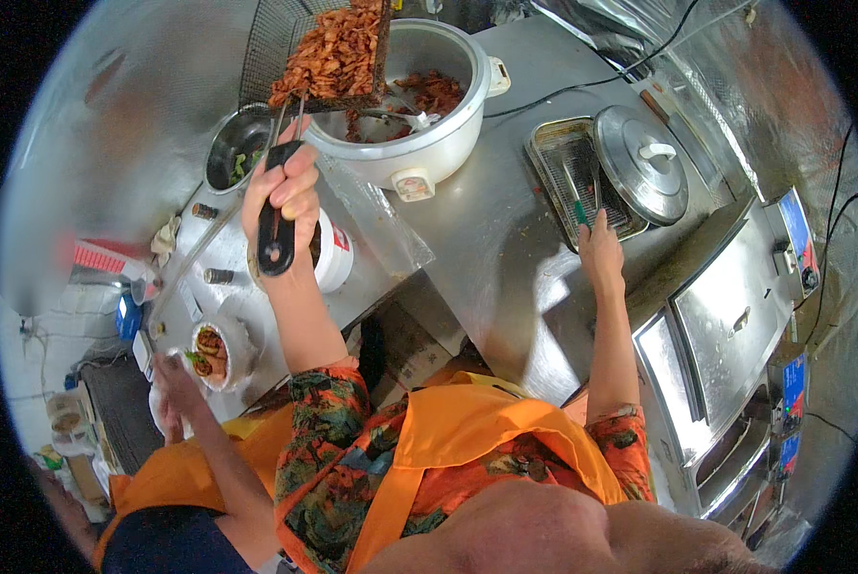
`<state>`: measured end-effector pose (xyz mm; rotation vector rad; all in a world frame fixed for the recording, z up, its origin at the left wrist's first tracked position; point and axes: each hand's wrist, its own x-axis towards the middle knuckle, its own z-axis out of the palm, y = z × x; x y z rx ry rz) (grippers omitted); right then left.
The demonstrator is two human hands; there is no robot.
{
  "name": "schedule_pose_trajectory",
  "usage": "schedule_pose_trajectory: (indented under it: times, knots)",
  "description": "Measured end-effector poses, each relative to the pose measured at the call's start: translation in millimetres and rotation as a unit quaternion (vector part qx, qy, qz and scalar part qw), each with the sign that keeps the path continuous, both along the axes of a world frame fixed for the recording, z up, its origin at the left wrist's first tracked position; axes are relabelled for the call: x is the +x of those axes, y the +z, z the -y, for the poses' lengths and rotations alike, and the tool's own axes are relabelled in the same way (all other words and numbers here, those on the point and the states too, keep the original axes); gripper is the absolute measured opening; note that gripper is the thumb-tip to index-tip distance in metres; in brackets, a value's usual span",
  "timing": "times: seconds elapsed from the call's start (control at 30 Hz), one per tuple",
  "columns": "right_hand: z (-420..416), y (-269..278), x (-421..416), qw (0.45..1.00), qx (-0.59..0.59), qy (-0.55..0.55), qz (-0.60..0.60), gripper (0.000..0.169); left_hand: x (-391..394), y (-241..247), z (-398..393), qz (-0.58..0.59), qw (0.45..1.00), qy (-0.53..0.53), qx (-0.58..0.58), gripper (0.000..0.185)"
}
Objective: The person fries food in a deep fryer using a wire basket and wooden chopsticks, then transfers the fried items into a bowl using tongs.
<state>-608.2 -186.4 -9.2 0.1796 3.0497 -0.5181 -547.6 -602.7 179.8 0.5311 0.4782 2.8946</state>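
My left hand [285, 190] grips the black handle [277, 240] of a wire fry basket [278, 50]. Fried reddish-brown pieces [343, 54] fill the basket, which overlaps the rim of a large white rice-cooker-like pot [429, 154] in view. More such pieces [436, 93] and a metal utensil are inside the pot. Over on the right, my right hand [602, 247] is closed around a green-handled metal utensil [578, 208] that looks like tongs. Its tips lie over a shallow metal tray with a wire rack [562, 143].
A metal lid [640, 165] rests partly on the tray, near a cleaver [680, 136]. Fryers with steel covers [730, 316] stand at right. Left are a bowl with greens [232, 147], a white tub [337, 255] and a co-worker's hands [178, 394] beside a food bowl [239, 351].
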Motion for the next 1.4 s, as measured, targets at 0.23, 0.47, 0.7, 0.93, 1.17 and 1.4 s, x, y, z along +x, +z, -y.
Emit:
schedule_pose_trajectory:
  times: [0.23, 0.47, 0.7, 0.93, 1.17, 1.4]
  knots:
    - [48, 95, -7, 0.956, -0.103, 0.203, -0.184, 0.044, 10, 10, 5, 0.020, 0.999, 0.045, -0.009, 0.062]
    - [216, 155, -87, 0.910, -0.016, 0.370, -0.188, 0.046, -11, 8, 34, 0.006, 0.999, 0.018, -0.051, 0.064]
    - [275, 154, -155, 0.907, 0.120, 0.399, 0.059, 0.024, -23, 9, 65, 0.066, 0.979, 0.057, -0.183, 0.063]
    - [264, 204, -168, 0.808, 0.372, 0.454, -0.055, 0.008, -41, 4, 68, 0.124, 0.932, 0.113, -0.321, 0.069]
    - [244, 226, -170, 0.835, 0.233, 0.499, 0.001, 0.012, -52, 4, 69, 0.138, 0.935, 0.100, -0.312, 0.069]
    - [218, 236, -178, 0.840, 0.206, 0.502, 0.002, 0.021, -61, -1, 68, 0.104, 0.950, 0.060, -0.287, 0.068]
